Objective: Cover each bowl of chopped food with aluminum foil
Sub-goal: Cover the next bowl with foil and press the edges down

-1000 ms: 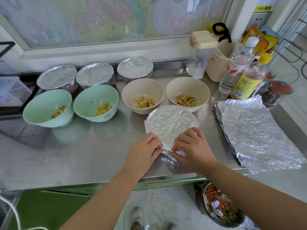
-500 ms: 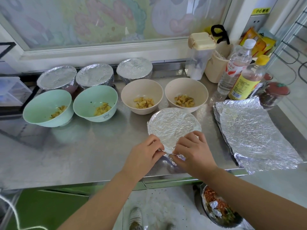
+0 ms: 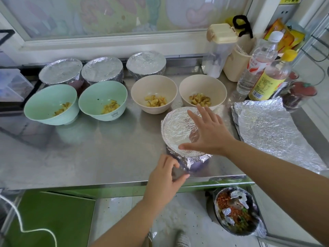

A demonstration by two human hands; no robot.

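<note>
A foil-covered bowl [image 3: 175, 130] is seen near the front edge of the steel bench [image 3: 89, 154], with crumpled foil tucked down around its near side. The right hand [image 3: 210, 135] is held palm down over this bowl with its fingers [image 3: 195, 115] spread wide; whether the foil is touched cannot be told. The left hand [image 3: 162, 177] is placed just beside the bowl's near-left side, its fingers [image 3: 170, 162] loosely curled and parted from the thumb, with nothing held. Behind, 4 uncovered bowls of chopped food are lined up in a row: 2 green bowls [image 3: 51, 104] [image 3: 103, 100] and 2 beige bowls [image 3: 154, 93] [image 3: 203, 91]. At the back, 3 covered bowls [image 3: 61, 71] [image 3: 102, 68] [image 3: 146, 63] are set along the window. Foil sheets [image 3: 267, 129] are laid flat to the right.
</note>
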